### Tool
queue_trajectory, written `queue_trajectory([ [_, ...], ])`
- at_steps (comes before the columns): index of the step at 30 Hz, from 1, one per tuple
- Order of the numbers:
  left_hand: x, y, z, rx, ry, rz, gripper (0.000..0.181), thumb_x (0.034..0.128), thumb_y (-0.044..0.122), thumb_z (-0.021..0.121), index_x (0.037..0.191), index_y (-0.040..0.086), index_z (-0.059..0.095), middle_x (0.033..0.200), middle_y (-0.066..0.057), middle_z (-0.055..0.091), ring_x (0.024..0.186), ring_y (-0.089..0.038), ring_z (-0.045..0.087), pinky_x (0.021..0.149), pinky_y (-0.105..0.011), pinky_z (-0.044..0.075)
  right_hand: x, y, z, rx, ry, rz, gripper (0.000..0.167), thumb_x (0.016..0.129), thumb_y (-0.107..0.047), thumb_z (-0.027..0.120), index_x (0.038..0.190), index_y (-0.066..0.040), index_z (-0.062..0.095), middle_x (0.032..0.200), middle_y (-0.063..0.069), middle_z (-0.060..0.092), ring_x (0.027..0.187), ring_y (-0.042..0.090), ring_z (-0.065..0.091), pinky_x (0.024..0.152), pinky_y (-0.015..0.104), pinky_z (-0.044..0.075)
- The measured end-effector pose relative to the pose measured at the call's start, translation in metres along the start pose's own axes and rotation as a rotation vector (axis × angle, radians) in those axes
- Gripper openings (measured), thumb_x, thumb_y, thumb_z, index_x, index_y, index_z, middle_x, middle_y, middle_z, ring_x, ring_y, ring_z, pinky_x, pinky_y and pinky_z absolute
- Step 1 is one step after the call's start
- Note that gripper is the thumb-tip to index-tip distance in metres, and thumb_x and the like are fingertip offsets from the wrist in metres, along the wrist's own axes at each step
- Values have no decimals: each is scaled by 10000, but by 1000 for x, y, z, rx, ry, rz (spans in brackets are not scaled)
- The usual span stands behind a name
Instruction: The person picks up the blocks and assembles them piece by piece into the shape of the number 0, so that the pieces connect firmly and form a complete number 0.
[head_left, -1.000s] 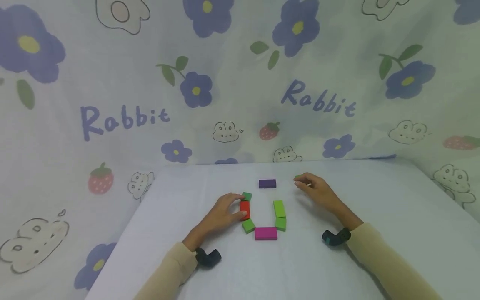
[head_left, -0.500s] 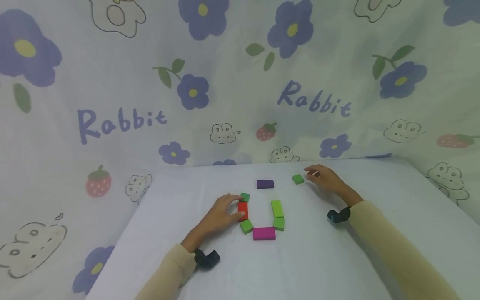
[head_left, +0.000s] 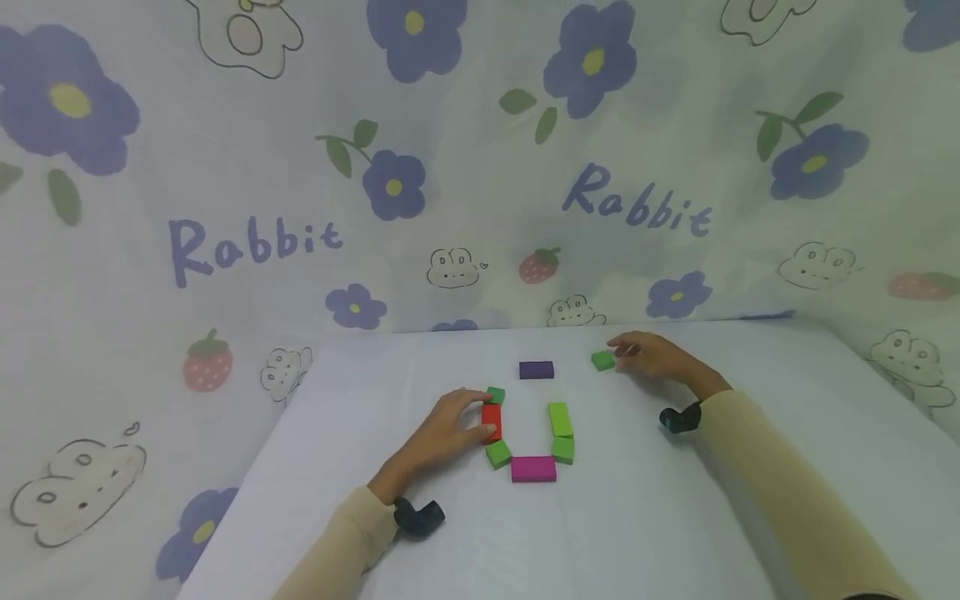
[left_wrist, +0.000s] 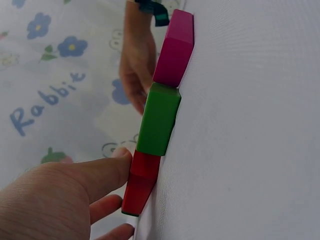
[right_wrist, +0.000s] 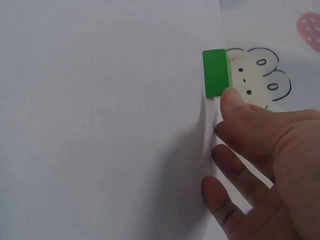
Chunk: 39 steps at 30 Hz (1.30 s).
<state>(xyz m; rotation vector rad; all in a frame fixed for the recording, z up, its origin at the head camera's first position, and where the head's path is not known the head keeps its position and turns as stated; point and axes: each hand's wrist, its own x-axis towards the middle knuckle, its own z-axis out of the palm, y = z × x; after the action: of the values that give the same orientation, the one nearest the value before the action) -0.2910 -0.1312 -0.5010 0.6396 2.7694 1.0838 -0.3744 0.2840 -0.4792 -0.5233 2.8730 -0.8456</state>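
My left hand [head_left: 448,427] rests at the left side of a row of blocks, its index fingertip at a small green block [head_left: 496,395] and its thumb at the red block [head_left: 491,422]. In the left wrist view the thumb touches the red block [left_wrist: 142,182], and the other fingers are partly hidden. At the back right, my right hand [head_left: 651,357] is beside a separate green block [head_left: 602,360], fingers loosely bent. The right wrist view has the thumb tip right by that green block [right_wrist: 216,73], with no grip around it; contact is unclear.
Another green block [head_left: 498,454], a magenta block [head_left: 533,469], a green block [head_left: 563,450] and a lime block [head_left: 560,419] continue the U-shaped row. A purple block [head_left: 536,370] lies apart behind it. A patterned cloth [head_left: 495,167] hangs behind the white table [head_left: 600,533].
My right hand first covered most of the far green block, then drew back to the right, leaving it on the table, and now its thumb is close again. The left hand has stayed put.
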Motion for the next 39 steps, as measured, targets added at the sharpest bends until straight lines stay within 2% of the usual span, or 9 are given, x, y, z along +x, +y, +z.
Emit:
queue_trajectory([
  [9,0,2,0,17,-9,-1,515,930,381,681,1402,231,541,1518,-70,468,1498,-350,280,1174,-628,261,3,-3,5,-17,6,45,426,932,-230,696,1348,-171,629,1242,71,648,1124,291,588,953,489,492],
  [14,-1,1,1,11,-5,14,517,929,399,683,1399,232,546,1512,-56,479,1497,-346,287,1183,-609,258,2,-2,6,-17,46,1,364,925,-206,702,1271,-100,658,1215,112,658,1060,284,606,911,469,499],
  [20,-2,0,1,12,9,27,510,926,393,693,1388,224,558,1493,-45,496,1486,-345,306,1180,-598,275,1,-7,6,54,51,14,365,958,-213,673,1276,-43,619,1253,167,657,1135,349,620,957,513,501],
  [25,-2,3,-1,10,8,16,507,926,398,688,1389,239,556,1507,-51,478,1493,-340,293,1177,-611,270,-5,-19,4,91,74,12,366,967,-199,659,1299,-54,614,1269,148,654,1156,348,616,980,529,491],
  [29,-3,4,-3,2,8,7,506,927,396,686,1392,243,556,1519,-61,466,1494,-340,291,1175,-618,268,-11,-31,7,137,86,38,369,965,-225,662,1310,-106,613,1282,103,651,1172,320,604,999,527,484],
  [33,-3,3,-3,2,14,9,508,925,398,690,1391,242,559,1520,-66,467,1495,-342,290,1177,-617,264,-17,-37,16,170,86,16,373,963,-238,667,1314,-120,614,1281,87,654,1170,300,610,994,507,496],
  [39,-2,2,-2,3,7,12,516,923,426,686,1390,252,556,1517,-53,472,1496,-342,288,1175,-618,268,-23,-51,24,166,110,-80,357,952,-173,678,1297,-95,627,1241,87,671,1119,271,633,960,467,520],
])
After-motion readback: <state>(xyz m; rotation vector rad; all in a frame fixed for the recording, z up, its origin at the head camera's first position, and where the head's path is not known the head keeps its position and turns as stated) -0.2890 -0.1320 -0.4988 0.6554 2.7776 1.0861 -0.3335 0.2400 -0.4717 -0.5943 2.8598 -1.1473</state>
